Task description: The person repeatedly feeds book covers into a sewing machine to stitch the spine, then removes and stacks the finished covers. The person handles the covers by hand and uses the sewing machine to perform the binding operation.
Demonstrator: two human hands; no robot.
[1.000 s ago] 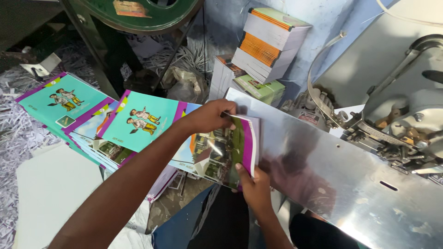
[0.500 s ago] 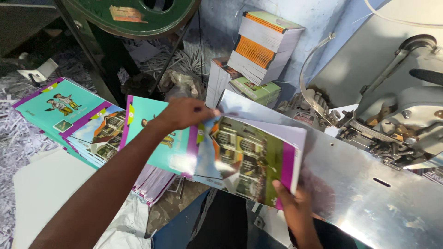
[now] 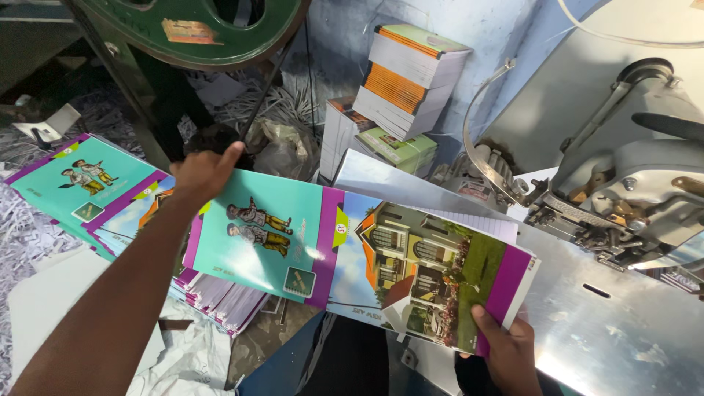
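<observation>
We see the left hand (image 3: 205, 172) reaching across to the far left edge of an opened notebook cover (image 3: 352, 260), fingers curled around that edge and thumb raised, so it is closed on the cover. The right hand (image 3: 506, 352) comes up from below and pinches the cover's lower right corner, thumb on top of the printed side and the other fingers hidden underneath. The cover is spread flat between both hands, printed side up: a teal half with two cartoon children on the left, a half with a house and garden on the right, and purple bands at the spine and outer edge. Lined white pages (image 3: 477, 220) peek out behind its upper right edge. The cover hangs above the front edge of a shiny metal machine table (image 3: 616, 330), partly over it and partly over a low pile of similar covers (image 3: 88, 183) lying to the left. We see no true containers here; the holders are stacks. A tall stack of bound notebooks (image 3: 407, 77) with orange-edged spines leans against the blue wall, with a smaller stack (image 3: 392, 147) below it. Shredded paper trimmings (image 3: 29, 220) lie heaped at the left.
</observation>
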